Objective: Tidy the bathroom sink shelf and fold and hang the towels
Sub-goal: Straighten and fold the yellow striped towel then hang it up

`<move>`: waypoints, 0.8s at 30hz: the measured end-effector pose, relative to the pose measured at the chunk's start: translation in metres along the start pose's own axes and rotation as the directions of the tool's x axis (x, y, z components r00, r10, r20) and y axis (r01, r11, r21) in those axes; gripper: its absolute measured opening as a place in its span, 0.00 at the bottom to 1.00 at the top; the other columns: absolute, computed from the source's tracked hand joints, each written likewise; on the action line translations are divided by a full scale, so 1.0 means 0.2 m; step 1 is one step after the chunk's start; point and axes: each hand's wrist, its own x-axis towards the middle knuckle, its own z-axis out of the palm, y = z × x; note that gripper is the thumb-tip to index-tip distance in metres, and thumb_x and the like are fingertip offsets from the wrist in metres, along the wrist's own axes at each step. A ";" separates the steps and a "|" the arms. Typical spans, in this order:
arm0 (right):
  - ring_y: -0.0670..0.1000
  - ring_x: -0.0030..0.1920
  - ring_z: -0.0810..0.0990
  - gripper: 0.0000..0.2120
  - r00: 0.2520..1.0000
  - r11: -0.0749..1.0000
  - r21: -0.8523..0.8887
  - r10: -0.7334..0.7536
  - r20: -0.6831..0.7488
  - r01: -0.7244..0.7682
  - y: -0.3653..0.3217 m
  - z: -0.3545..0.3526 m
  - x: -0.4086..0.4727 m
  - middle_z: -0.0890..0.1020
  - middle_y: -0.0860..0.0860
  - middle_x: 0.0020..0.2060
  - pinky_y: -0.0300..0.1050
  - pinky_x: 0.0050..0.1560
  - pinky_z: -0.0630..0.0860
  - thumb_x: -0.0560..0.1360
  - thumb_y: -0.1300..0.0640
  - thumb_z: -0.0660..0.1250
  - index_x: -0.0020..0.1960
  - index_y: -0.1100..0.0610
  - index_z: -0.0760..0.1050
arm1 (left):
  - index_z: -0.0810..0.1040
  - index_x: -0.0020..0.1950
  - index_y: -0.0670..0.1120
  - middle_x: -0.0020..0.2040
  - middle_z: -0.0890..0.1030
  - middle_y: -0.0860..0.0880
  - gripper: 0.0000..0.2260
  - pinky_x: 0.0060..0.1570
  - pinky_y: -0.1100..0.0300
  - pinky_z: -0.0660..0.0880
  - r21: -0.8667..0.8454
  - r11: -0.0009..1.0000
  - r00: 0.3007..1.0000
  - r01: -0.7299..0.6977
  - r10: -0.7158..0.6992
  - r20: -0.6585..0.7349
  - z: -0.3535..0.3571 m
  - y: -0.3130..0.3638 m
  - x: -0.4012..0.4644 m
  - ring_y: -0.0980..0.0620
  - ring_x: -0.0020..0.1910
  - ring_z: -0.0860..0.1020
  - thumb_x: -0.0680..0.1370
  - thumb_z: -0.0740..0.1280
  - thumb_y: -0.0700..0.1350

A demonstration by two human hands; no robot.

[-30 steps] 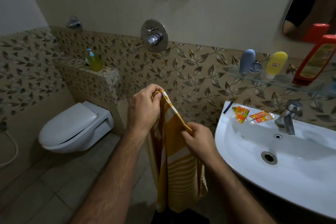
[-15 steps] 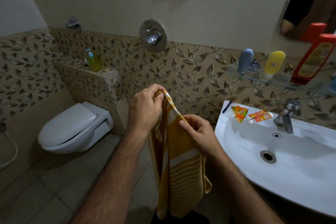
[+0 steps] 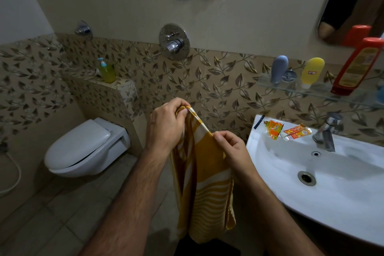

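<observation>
Hanging in front of the person, just left of the white ceramic sink basin (image 3: 342,193), the yellow-and-white striped cotton towel (image 3: 204,189) is suspended lengthwise from its top edge, doubled over. The left hand (image 3: 166,129) grips one upper corner, fingers and thumb curled round the bunched fabric; the right hand (image 3: 230,148) pinches the same top edge lower and nearer the basin, thumb against fingertips. The top edge slopes down toward the basin between the two grips. Judged by its drape, the towel is light, soft and limp; it will not hold a shape unsupported and should be held at the corners and kept taut along one edge to align the fold. Slip risk appears low, as the weave looks dry. On the basin rim lie two small orange sachets (image 3: 286,130) beside the chrome tap (image 3: 328,131). Above the basin, a glass wall shelf (image 3: 295,89) carries a grey tube (image 3: 279,68), a yellow tube (image 3: 312,71) and a red bottle (image 3: 356,66).
</observation>
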 end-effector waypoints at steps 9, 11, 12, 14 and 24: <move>0.50 0.44 0.82 0.08 0.992 0.918 -0.377 -0.105 0.077 0.126 -0.02 -0.03 0.05 0.83 0.50 0.42 0.44 0.40 0.79 0.74 0.47 0.72 0.50 0.48 0.78 | 0.80 0.51 0.53 0.43 0.79 0.56 0.06 0.44 0.58 0.76 0.015 0.999 0.999 -0.033 0.032 0.043 0.01 0.02 0.00 0.54 0.46 0.78 0.79 0.64 0.45; 0.56 0.43 0.82 0.05 0.990 0.916 -0.377 -0.142 0.026 0.141 -0.01 -0.03 0.05 0.83 0.53 0.39 0.49 0.38 0.78 0.75 0.48 0.71 0.46 0.49 0.78 | 0.80 0.51 0.53 0.43 0.80 0.56 0.05 0.46 0.55 0.77 0.006 0.999 0.998 -0.039 0.038 0.047 0.02 0.02 0.00 0.54 0.46 0.79 0.79 0.65 0.45; 0.58 0.43 0.82 0.05 0.990 0.923 -0.360 -0.144 0.014 0.139 -0.01 -0.03 0.05 0.83 0.54 0.39 0.52 0.38 0.79 0.75 0.49 0.70 0.46 0.50 0.79 | 0.80 0.51 0.52 0.44 0.81 0.55 0.05 0.46 0.54 0.78 0.005 0.999 0.998 -0.041 0.041 0.049 0.02 0.02 0.00 0.54 0.46 0.79 0.79 0.65 0.45; 0.58 0.43 0.82 0.04 0.988 0.930 -0.335 -0.149 0.030 0.150 -0.01 -0.03 0.05 0.83 0.54 0.39 0.57 0.41 0.80 0.76 0.51 0.70 0.45 0.51 0.80 | 0.80 0.51 0.53 0.44 0.81 0.55 0.05 0.45 0.56 0.77 0.012 0.999 0.998 -0.042 0.042 0.049 0.02 0.02 0.01 0.54 0.46 0.79 0.79 0.65 0.45; 0.47 0.53 0.80 0.17 0.981 0.892 -0.429 -0.073 0.178 0.144 0.00 -0.11 0.06 0.80 0.43 0.52 0.48 0.49 0.83 0.66 0.37 0.73 0.54 0.33 0.76 | 0.80 0.51 0.55 0.44 0.80 0.57 0.05 0.42 0.60 0.72 0.051 0.999 0.997 -0.001 -0.004 0.083 0.00 -0.03 0.04 0.57 0.45 0.77 0.79 0.65 0.47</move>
